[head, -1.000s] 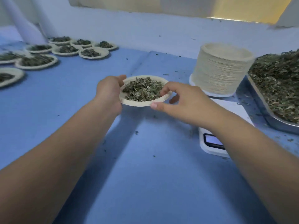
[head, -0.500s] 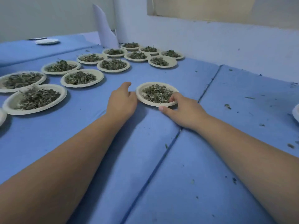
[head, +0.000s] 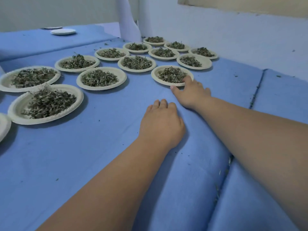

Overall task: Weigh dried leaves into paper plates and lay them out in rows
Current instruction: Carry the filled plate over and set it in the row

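Blue cloth (head: pixel 75 164) fills the picture, padded, with a seam (head: pixel 256 90) running down the right side. Across it, the rows (head: pixel 101 88): filled plates marching back toward the wall corner, two lines complete and a third building on the right. A bare plate (head: pixel 63 32) sits well apart at the far left.

Now the hands. Left hand (head: pixel 161 124) is down on the cloth, knuckles up, fingers loosely curled, holding nothing. Right hand (head: pixel 191 94) is stretched out to the newest plate (head: pixel 154 75), which sits flat at the near end of that third row, just beside its neighbour. The fingers are splayed: the forefinger tip is on the near rim, the thumb laid along the edge below it. That reads as a touch, not a clamp, though from this angle I can't swear the thumb isn't tucked under the lip.

The leaves (head: pixel 171 75) are heaped in the middle, dry and loose (one careless tilt and they're everywhere). The plate should weigh next to nothing, with thin pressed paper that bends under a one-sided pinch. I'd take it by the rim at opposite sides, or nudge it flat along the cloth. Stray crumbs (head: pixel 57 179) on the blue show how easily this stuff escapes.
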